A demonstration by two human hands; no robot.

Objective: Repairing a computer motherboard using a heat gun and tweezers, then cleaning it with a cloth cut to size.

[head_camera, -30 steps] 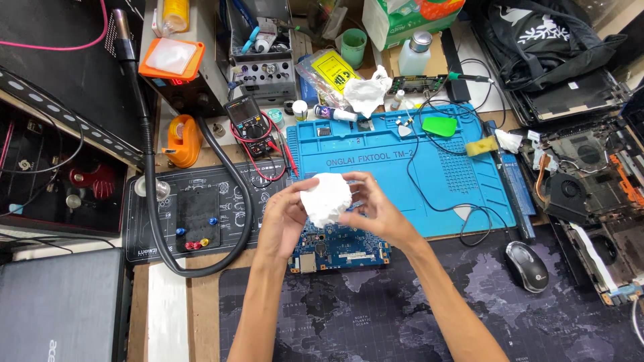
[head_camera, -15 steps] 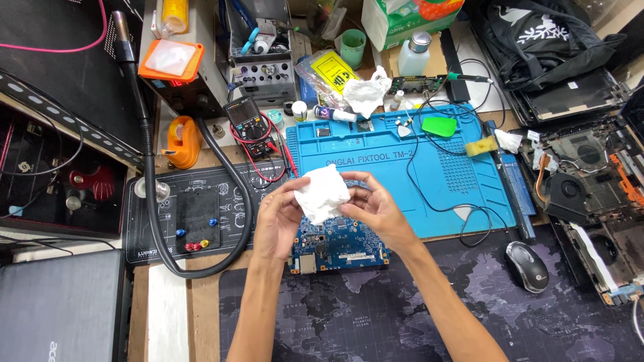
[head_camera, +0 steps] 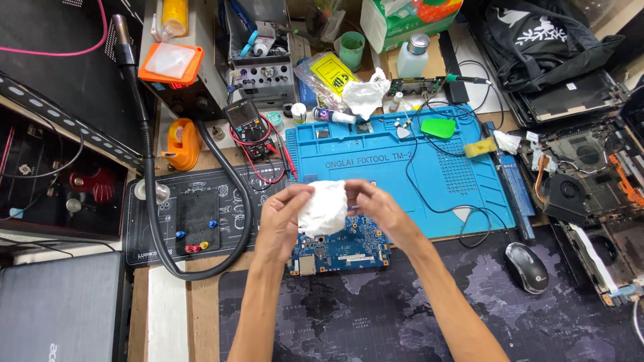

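A wooden tabletop (head_camera: 201, 315) is carrying everything, with a dark mat printed with a world map (head_camera: 376, 322) lying across its near edge. Beyond that, a blue rubbery work mat (head_camera: 416, 174), rectangular and dotted with small moulded trays, is sitting flat with black cables looping over it. A black heater pad (head_camera: 194, 214) with coloured knobs is lying to its left, ringed by a thick black ribbed hose (head_camera: 238, 194). A blue circuit board (head_camera: 342, 248), rectangular and studded with small chips, is lying flat, straddling the near edge of the blue mat and the map mat, its long axis running left to right.

Above the board, the 2 hands are meeting. The left hand (head_camera: 278, 218) and the right hand (head_camera: 379, 211) are both pinching a crumpled white tissue (head_camera: 323, 208), soft and wrinkled, each grasping 1 side with fingertips. The wad is hanging in the air over the board's far edge, its longer side now running roughly top to bottom.

Compared with 1 second ago, the tissue is looking taller and more pulled out, less of a rounded ball, and the hands are sitting slightly further apart on it.

A grey mouse (head_camera: 526, 267), smooth and oval, is resting on the map mat to the right.
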